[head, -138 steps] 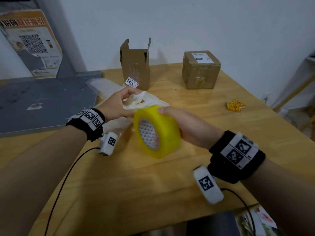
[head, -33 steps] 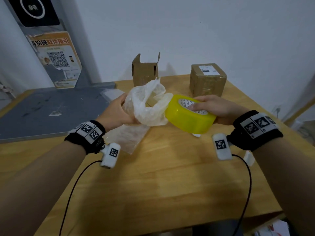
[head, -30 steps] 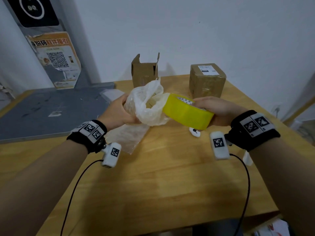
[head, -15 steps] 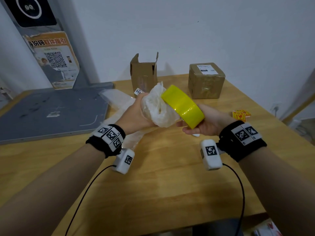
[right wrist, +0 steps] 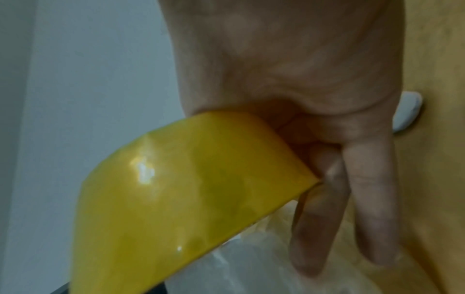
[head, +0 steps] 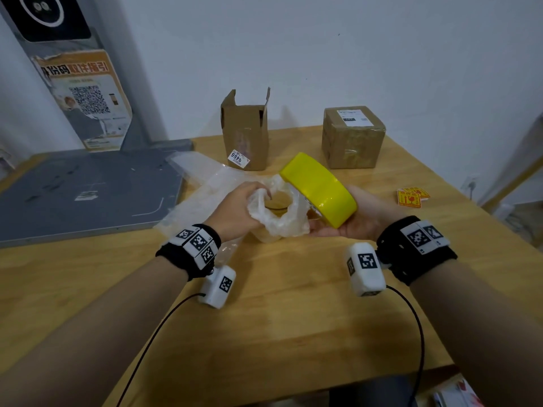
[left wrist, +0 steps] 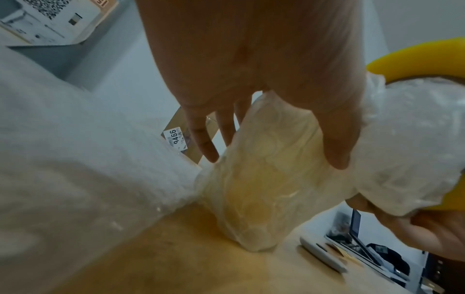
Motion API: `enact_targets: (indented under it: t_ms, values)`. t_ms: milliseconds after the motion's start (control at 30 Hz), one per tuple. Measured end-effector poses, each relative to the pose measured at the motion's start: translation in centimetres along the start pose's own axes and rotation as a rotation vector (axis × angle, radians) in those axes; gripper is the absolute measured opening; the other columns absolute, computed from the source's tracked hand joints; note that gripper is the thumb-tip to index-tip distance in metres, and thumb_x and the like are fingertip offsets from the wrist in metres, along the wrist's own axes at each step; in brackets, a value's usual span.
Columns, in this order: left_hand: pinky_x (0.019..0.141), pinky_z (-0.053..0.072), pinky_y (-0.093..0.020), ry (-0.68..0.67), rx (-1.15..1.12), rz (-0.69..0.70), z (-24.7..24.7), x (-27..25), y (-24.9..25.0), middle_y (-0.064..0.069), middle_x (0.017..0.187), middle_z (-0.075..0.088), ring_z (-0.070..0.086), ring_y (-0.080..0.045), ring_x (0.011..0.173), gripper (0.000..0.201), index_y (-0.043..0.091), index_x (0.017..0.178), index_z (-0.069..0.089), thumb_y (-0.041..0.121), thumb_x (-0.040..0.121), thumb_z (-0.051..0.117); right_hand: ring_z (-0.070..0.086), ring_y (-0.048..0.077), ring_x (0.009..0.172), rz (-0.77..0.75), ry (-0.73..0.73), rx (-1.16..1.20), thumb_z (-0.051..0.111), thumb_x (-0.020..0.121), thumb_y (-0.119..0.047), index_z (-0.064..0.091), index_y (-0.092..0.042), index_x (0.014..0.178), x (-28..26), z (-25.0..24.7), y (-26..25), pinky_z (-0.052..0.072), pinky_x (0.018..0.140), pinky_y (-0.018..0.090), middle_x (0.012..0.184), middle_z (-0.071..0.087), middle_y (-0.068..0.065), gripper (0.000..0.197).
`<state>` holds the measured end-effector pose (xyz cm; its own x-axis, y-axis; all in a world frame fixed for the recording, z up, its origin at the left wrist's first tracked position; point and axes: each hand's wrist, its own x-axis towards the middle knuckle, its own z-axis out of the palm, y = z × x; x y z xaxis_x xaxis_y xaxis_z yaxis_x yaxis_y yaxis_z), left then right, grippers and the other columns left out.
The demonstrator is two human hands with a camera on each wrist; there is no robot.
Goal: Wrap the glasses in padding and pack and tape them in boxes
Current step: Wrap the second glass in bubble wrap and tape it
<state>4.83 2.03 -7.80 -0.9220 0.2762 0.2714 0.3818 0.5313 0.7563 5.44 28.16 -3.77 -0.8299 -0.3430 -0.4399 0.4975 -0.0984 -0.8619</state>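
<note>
My left hand (head: pixel 235 211) grips the glass wrapped in clear bubble padding (head: pixel 277 214), standing near the middle of the wooden table (head: pixel 279 333), its top wrap open. My right hand (head: pixel 360 220) holds the yellow roll of packing tape (head: pixel 318 188) against it. The padding could spring loose if my fingers ease. Half a second ago the bundle was lifted; now it's lower and upright.

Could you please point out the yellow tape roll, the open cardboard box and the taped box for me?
yellow tape roll (head: pixel 318 188), head view, on its glossy outer band.
open cardboard box (head: pixel 245 136), head view, on its front wall.
taped box (head: pixel 351 145), head view, on its front face.
</note>
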Motion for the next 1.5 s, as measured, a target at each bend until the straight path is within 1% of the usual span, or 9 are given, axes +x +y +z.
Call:
enact_targets:
  t_ms: [233, 400, 567, 700, 900, 1100, 1300, 1400, 1500]
  values:
    - [0.116, 0.039, -0.035, -0.218, 0.012, -0.138, -1.3, 1.1, 1.2, 0.006, 0.148, 0.05, 0.049, -0.01, 0.135, 0.061, 0.032, 0.137, 0.057, 0.058, 0.083, 0.064, 0.073, 0.033, 0.094, 0.017, 0.03, -0.085, 0.046, 0.105, -0.037, 0.071, -0.012, 0.105, 0.9, 0.3, -0.2, 0.053, 0.095, 0.052, 0.104, 0.074, 0.014, 0.035]
    - [0.08, 0.052, -0.028, 0.044, -0.086, -0.263, -0.8, 1.0, 2.6, 0.001, 0.097, 0.074, 0.07, -0.015, 0.095, 0.014, 0.016, 0.102, 0.073, 0.023, 0.095, 0.064, 0.073, 0.036, 0.105, 0.063, -0.011, -0.157, 0.038, 0.107, -0.041, 0.07, -0.016, 0.109, 0.9, 0.0, -0.5, 0.043, 0.105, 0.053, 0.109, 0.075, 0.009, 0.04]
    - [0.062, 0.041, -0.033, 0.161, 0.002, -0.403, -0.6, 2.4, 2.5, -0.004, 0.071, 0.057, 0.059, -0.021, 0.069, 0.039, 0.007, 0.077, 0.062, 0.038, 0.074, 0.085, 0.075, 0.035, 0.103, 0.071, -0.02, -0.159, 0.038, 0.106, -0.042, 0.072, -0.018, 0.103, 0.5, -0.6, -0.2, 0.042, 0.103, 0.052, 0.112, 0.075, 0.009, 0.042]
    - [0.068, 0.045, -0.026, 0.298, 0.05, -0.337, -0.9, 2.9, 2.8, 0.005, 0.095, 0.057, 0.054, -0.009, 0.082, 0.049, 0.019, 0.105, 0.058, 0.022, 0.069, 0.091, 0.077, 0.033, 0.093, 0.092, -0.005, -0.092, 0.031, 0.108, -0.04, 0.069, -0.019, 0.11, 0.7, -1.2, -0.1, 0.04, 0.105, 0.054, 0.108, 0.076, 0.01, 0.044]
    - [0.067, 0.049, -0.034, 0.215, 0.369, 0.029, -0.8, 3.1, 2.8, 0.011, 0.074, 0.059, 0.054, -0.006, 0.07, 0.049, 0.031, 0.067, 0.065, -0.017, 0.073, 0.063, 0.078, 0.031, 0.088, 0.098, -0.006, 0.024, 0.034, 0.107, -0.044, 0.069, -0.017, 0.112, 1.1, -1.0, -0.2, 0.043, 0.101, 0.057, 0.107, 0.076, 0.012, 0.045]
    - [0.089, 0.026, -0.04, -0.147, 0.811, -0.077, -1.8, 3.1, 5.3, 0.013, 0.112, 0.072, 0.056, -0.018, 0.113, 0.025, 0.035, 0.1, 0.079, 0.035, 0.097, 0.054, 0.078, 0.028, 0.084, 0.105, -0.007, 0.036, 0.034, 0.107, -0.037, 0.068, -0.018, 0.106, 1.2, -0.4, -0.3, 0.039, 0.107, 0.059, 0.104, 0.074, 0.009, 0.039]
    - [0.102, 0.025, -0.05, -0.401, 0.738, -0.197, -2.6, 2.6, 4.1, 0.005, 0.112, 0.064, 0.054, -0.021, 0.109, 0.055, 0.03, 0.117, 0.05, 0.075, 0.085, 0.051, 0.078, 0.028, 0.085, 0.12, -0.021, 0.088, 0.033, 0.106, -0.04, 0.069, -0.016, 0.108, 1.4, -0.4, -0.3, 0.037, 0.111, 0.061, 0.105, 0.074, 0.01, 0.043]
    - [0.104, 0.027, -0.051, -0.354, 0.646, -0.112, -2.5, 2.5, 3.5, 0.007, 0.106, 0.067, 0.057, -0.022, 0.11, 0.062, 0.035, 0.119, 0.037, 0.072, 0.08, 0.069, 0.078, 0.028, 0.084, 0.125, -0.009, 0.102, 0.033, 0.106, -0.041, 0.069, -0.015, 0.108, 1.6, -0.1, -0.4, 0.036, 0.112, 0.061, 0.105, 0.075, 0.01, 0.045]
    - [0.106, 0.026, -0.056, -0.346, 0.837, -0.057, -2.0, 2.4, 3.5, 0.011, 0.119, 0.06, 0.041, -0.023, 0.125, 0.045, 0.04, 0.118, 0.067, 0.072, 0.09, 0.055, 0.078, 0.027, 0.08, 0.113, 0.004, 0.109, 0.033, 0.107, -0.041, 0.07, -0.014, 0.106, 1.5, 0.0, -0.4, 0.037, 0.112, 0.062, 0.103, 0.075, 0.01, 0.045]
